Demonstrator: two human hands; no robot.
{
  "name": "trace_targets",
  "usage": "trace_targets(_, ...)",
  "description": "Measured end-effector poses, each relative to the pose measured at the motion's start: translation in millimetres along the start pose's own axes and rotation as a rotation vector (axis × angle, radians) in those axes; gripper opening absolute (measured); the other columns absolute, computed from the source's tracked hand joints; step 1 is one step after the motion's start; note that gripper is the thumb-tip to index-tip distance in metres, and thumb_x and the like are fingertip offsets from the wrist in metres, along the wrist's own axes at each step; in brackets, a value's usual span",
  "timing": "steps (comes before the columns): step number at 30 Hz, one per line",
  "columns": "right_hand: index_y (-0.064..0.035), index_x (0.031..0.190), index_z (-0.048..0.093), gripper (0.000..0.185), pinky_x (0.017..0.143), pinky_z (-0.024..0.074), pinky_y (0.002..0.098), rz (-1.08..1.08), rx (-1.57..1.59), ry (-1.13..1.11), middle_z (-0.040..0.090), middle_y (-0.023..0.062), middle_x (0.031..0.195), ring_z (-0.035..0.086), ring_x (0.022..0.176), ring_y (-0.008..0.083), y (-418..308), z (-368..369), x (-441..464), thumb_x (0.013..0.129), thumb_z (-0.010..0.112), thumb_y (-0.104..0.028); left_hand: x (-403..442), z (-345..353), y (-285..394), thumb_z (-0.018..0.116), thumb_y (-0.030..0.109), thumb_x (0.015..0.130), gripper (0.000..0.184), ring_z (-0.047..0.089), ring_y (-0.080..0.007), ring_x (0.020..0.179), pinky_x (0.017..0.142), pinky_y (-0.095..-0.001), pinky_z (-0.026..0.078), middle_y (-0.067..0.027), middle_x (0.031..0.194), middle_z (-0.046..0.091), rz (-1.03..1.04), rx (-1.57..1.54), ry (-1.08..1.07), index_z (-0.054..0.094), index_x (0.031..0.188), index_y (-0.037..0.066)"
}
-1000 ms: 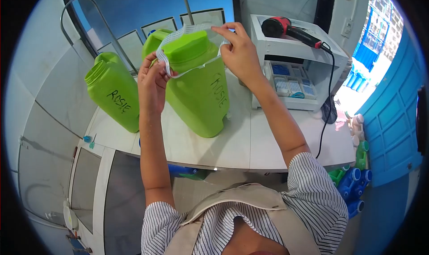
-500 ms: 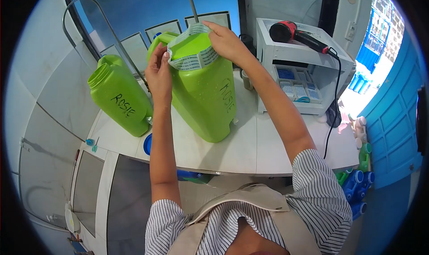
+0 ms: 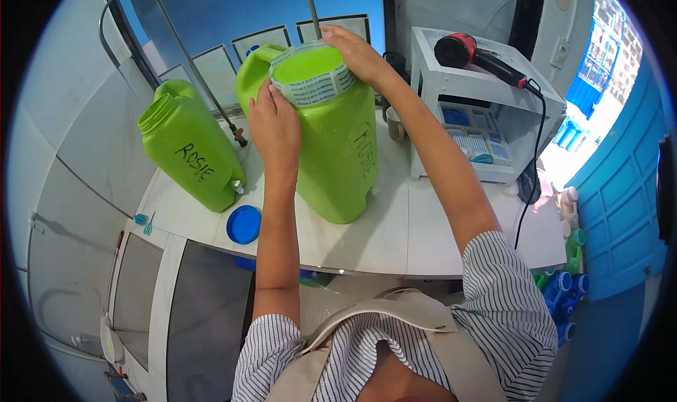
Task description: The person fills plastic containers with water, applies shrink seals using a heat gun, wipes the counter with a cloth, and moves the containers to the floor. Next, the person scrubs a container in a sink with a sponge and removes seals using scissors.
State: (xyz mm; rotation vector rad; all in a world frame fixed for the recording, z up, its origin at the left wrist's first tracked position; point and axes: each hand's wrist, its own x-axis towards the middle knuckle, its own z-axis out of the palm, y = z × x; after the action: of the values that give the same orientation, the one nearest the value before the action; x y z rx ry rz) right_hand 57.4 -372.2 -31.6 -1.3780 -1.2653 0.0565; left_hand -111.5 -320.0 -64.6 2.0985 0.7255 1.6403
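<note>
A tall green container (image 3: 335,155) marked with black writing stands upright on the white counter (image 3: 384,226). Around its green cap (image 3: 307,65) sits a printed clear seal band (image 3: 314,90). My left hand (image 3: 276,123) presses its fingertips together against the band's left side. At the upper right of the cap, my right hand (image 3: 355,55) has its fingers curled over the band's edge, their tips partly hidden. Left of it stands a second green container (image 3: 189,151), uncapped at its mouth. A blue lid (image 3: 244,224) lies on the counter between the container and the front edge.
A red and black heat gun (image 3: 479,58) rests on a white shelf unit (image 3: 462,88), its cord hanging to the counter. A mug (image 3: 395,124) stands behind the container. A curved metal pipe (image 3: 185,49) rises at the left. Small scissors (image 3: 149,225) lie at the far left.
The seal band has moved down from above the cap to sit around it. My left hand has shifted right and lower along the band. The blue lid has come into full view.
</note>
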Motion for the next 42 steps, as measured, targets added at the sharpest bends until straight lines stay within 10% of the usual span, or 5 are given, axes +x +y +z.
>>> trace_targets(11, 0.0030, 0.132, 0.035, 0.062, 0.103, 0.0297, 0.0344, -0.104, 0.105, 0.274, 0.044, 0.0196, 0.133, 0.040, 0.125, 0.0291, -6, -34, -8, 0.091, 0.039, -0.044, 0, -12, -10, 0.039, 0.019, 0.092, 0.035, 0.053, -0.0424, 0.098, 0.098, -0.0415, 0.035, -0.0263, 0.104, 0.058, 0.000, 0.082, -0.059, 0.054, 0.115, -0.003)
trace_targets(17, 0.0013, 0.115, 0.056, 0.049, 0.088, 0.0440, 0.0367, 0.594, -1.210, -0.035, 0.059, 0.0238, 0.110, 0.058, 0.102, 0.0340, -14, -204, -5, 0.072, 0.057, -0.023, 51, -26, 0, 0.037, 0.038, 0.093, 0.055, 0.044, -0.0341, 0.120, 0.103, -0.0341, 0.029, -0.0245, 0.124, 0.050, 0.008, -0.237, -0.258, 0.045, 0.126, -0.006)
trace_targets(27, -0.0040, 0.093, 0.067, 0.031, 0.082, 0.0488, 0.0405, 0.621, -1.453, -0.079, 0.063, 0.0155, 0.106, 0.060, 0.098, 0.0332, 56, -240, -28, 0.065, 0.058, -0.015, 59, 0, -37, 0.026, 0.059, 0.091, 0.081, 0.024, -0.0312, 0.134, 0.109, -0.0386, 0.018, -0.0224, 0.144, 0.024, -0.279, -0.676, -0.470, 0.020, 0.140, -0.004)
trace_targets(34, -0.0017, 0.086, 0.066, 0.034, 0.066, 0.0485, 0.0370, 0.108, -1.022, 0.295, 0.064, 0.0169, 0.072, 0.063, 0.067, 0.0251, 5, -258, -67, 0.066, 0.068, -0.029, 14, -15, -44, 0.050, 0.047, 0.085, 0.080, 0.025, -0.0316, 0.133, 0.108, -0.0375, 0.021, -0.0220, 0.143, 0.026, -0.111, -0.585, -0.386, 0.018, 0.141, -0.001)
trace_targets(42, 0.0013, 0.097, 0.057, 0.030, 0.059, 0.0517, 0.0259, 0.305, 0.374, 0.300, 0.061, 0.0095, 0.084, 0.059, 0.063, 0.0146, -64, -192, -174, 0.074, 0.059, -0.018, 0, -6, -44, 0.072, 0.043, 0.071, 0.098, 0.031, -0.0340, 0.129, 0.104, -0.0393, 0.029, -0.0251, 0.139, 0.029, -0.113, -0.389, -0.368, 0.018, 0.140, -0.001)
